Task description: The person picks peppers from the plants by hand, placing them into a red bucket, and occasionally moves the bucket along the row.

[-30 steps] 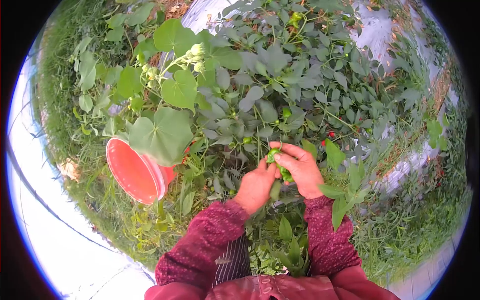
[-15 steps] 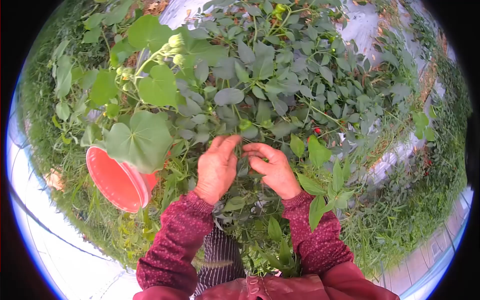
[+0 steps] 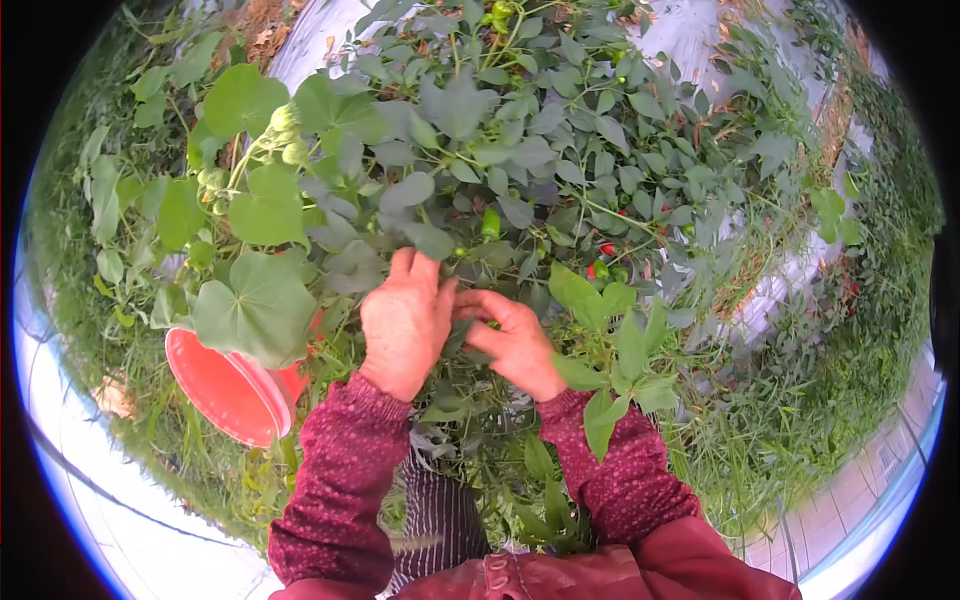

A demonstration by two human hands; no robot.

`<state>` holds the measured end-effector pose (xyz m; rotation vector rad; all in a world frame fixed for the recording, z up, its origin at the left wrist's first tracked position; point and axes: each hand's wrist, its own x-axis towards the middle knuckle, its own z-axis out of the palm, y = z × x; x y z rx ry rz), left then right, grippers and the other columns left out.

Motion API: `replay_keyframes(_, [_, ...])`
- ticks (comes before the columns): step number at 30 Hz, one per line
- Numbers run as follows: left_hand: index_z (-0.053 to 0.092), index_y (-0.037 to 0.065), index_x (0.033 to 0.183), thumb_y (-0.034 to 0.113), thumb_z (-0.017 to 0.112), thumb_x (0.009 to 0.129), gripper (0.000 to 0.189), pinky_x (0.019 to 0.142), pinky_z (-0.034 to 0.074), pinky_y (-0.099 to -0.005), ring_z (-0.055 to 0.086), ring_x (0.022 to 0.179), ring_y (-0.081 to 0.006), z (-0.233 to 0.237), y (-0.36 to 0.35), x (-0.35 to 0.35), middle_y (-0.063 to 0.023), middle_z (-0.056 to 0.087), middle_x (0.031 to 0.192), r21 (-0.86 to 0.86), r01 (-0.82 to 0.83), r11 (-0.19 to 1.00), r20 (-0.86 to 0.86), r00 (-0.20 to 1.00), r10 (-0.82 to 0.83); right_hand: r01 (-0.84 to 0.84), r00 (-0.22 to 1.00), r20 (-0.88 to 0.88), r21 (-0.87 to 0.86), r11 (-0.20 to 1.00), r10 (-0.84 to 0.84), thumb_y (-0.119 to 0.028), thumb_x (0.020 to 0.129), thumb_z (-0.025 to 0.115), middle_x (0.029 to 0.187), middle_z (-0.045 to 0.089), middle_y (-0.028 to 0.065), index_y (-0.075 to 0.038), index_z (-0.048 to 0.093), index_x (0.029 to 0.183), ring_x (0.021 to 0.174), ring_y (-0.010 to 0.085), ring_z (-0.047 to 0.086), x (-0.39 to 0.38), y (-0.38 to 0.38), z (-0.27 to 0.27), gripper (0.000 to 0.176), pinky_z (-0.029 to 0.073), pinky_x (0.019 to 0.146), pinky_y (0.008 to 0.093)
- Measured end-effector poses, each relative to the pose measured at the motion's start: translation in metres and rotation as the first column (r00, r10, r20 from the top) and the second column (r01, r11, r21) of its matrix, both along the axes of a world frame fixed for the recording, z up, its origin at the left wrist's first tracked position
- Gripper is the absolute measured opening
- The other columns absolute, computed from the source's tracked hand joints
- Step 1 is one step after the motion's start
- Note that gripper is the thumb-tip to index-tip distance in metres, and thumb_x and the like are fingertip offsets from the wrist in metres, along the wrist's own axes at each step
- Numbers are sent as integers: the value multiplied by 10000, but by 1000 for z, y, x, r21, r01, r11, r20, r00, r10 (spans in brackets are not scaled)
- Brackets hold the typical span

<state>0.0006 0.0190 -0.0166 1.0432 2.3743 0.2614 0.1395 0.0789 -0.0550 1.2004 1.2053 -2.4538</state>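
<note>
My left hand (image 3: pixel 405 325) is in among the leaves of a pepper plant (image 3: pixel 560 130), its fingers curled together and their tips partly covered by a leaf (image 3: pixel 428 241). Close beside it, my right hand (image 3: pixel 515 345) has thumb and fingers drawn into a pinch, pointing toward the left hand. What either hand grips is too small or hidden to make out. A green pepper (image 3: pixel 490 224) hangs just beyond the fingers. Farther right, red peppers (image 3: pixel 606 249) show between the leaves.
A red bucket (image 3: pixel 225 385) leans at the left, partly under a broad leaf (image 3: pixel 258 305). A tall weed with green buds (image 3: pixel 285 120) stands behind it. Leafy stems (image 3: pixel 625 360) rise by my right sleeve. Pale ground sheeting (image 3: pixel 690 45) shows between rows.
Both hands have shifted slightly left in view and closer together. Leaves around the fingers have moved, and the green pepper beyond them shows more plainly.
</note>
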Motion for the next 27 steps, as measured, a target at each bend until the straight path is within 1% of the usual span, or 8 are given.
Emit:
replay_keyframes(4, [587, 24, 1013, 90, 635, 786, 241, 649, 500, -334, 602, 754, -326, 37, 21, -13, -154, 599, 966, 254, -227, 940, 130, 971, 199, -71, 996, -35, 305, 950, 85, -80, 787, 599, 874, 652, 42, -150, 554, 1193, 755, 181, 634, -5, -10, 12, 414, 485, 698, 290])
replay_keyframes(8, [614, 31, 986, 60, 598, 798, 191, 701, 497, -334, 605, 777, -320, 11, 45, -33, -168, 615, 883, 264, -84, 961, 118, 991, 54, -237, 971, 58, 363, 901, 232, -140, 772, 611, 913, 650, 70, -170, 539, 1226, 772, 304, 625, -11, -15, 29, 461, 495, 679, 379])
replay_keyframes(12, [630, -12, 907, 57, 615, 719, 202, 682, 518, -384, 628, 841, -335, -55, 76, -31, -209, 622, 871, -326, 511, 795, 208, 859, -467, -378, 919, 64, 430, 820, 390, -163, 791, 578, 946, 650, 103, -164, 458, 1297, 792, 321, 625, -8, -24, 31, 520, 500, 707, 422])
replay_keyframes(16, [641, -2, 931, 39, 582, 724, 219, 713, 531, -377, 649, 855, -299, -109, 51, -16, -170, 653, 864, -362, 551, 752, 162, 832, -531, -518, 841, 80, 399, 756, 534, -191, 813, 581, 971, 639, 111, -160, 383, 1331, 834, 345, 616, -3, -27, 29, 555, 488, 731, 427])
replay_keyframes(18, [653, 8, 940, 46, 563, 739, 224, 728, 527, -385, 648, 856, -303, -125, 43, -22, -155, 659, 892, -485, 629, 607, 385, 777, -498, -514, 839, 35, 382, 769, 543, -174, 820, 568, 955, 644, 157, -114, 340, 1362, 818, 348, 623, -1, -25, 36, 590, 495, 737, 438])
replay_keyframes(21, [647, 24, 904, 39, 534, 746, 195, 708, 510, -415, 638, 794, -311, -147, 38, -26, -147, 662, 870, -439, 496, 749, 141, 861, -488, -555, 817, 48, 336, 761, 575, -167, 822, 567, 958, 644, 158, -97, 402, 1304, 815, 337, 627, 0, -25, 38, 515, 496, 718, 432])
replay_keyframes(23, [644, 32, 854, 122, 556, 757, 158, 701, 500, -395, 627, 795, -327, -178, 44, -43, -173, 647, 924, -270, 115, 956, 163, 984, -72, -537, 831, 53, 332, 775, 553, -179, 822, 574, 938, 639, 160, -61, 465, 1194, 790, 335, 627, 1, -26, 36, 405, 497, 684, 433])
replay_keyframes(27, [619, 9, 928, 149, 602, 753, 224, 719, 498, -372, 626, 801, -307, -235, 44, -30, -171, 637, 932, -80, -149, 986, 317, 934, 167, -515, 833, 60, 449, 730, 550, -161, 802, 567, 769, 598, 175, -24, 485, 1033, 668, 354, 597, 12, -35, 31, 281, 471, 627, 463])
